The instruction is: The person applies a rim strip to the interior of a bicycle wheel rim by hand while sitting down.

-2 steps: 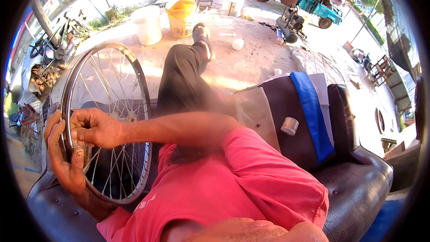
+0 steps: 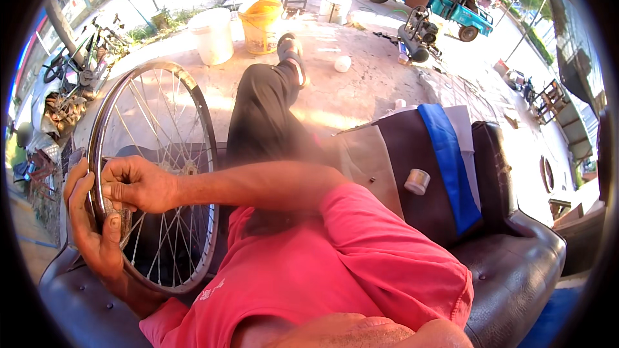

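Note:
A spoked bicycle wheel (image 2: 209,135) without a tyre stands upright at my left, against the dark padded seat. My left hand (image 2: 97,238) wraps the near-left part of its rim, fingers on the outer side and thumb on the inner side. Across my body reaches my right arm, and my right hand (image 2: 142,183) is closed in a pinch at the inside of the same stretch of rim. What its fingertips hold is hidden. A small greyish patch shows between the two hands, too little to name. The hub (image 2: 188,167) lies just beyond my right wrist.
On the brown seat (image 2: 516,270) at my right lie a blue cloth strip (image 2: 448,161) and a small round tub (image 2: 417,181). A white bucket (image 2: 211,38) and a yellow bucket (image 2: 261,32) stand ahead. Bicycles (image 2: 87,58) lean far left; a teal cart (image 2: 461,13) stands far right.

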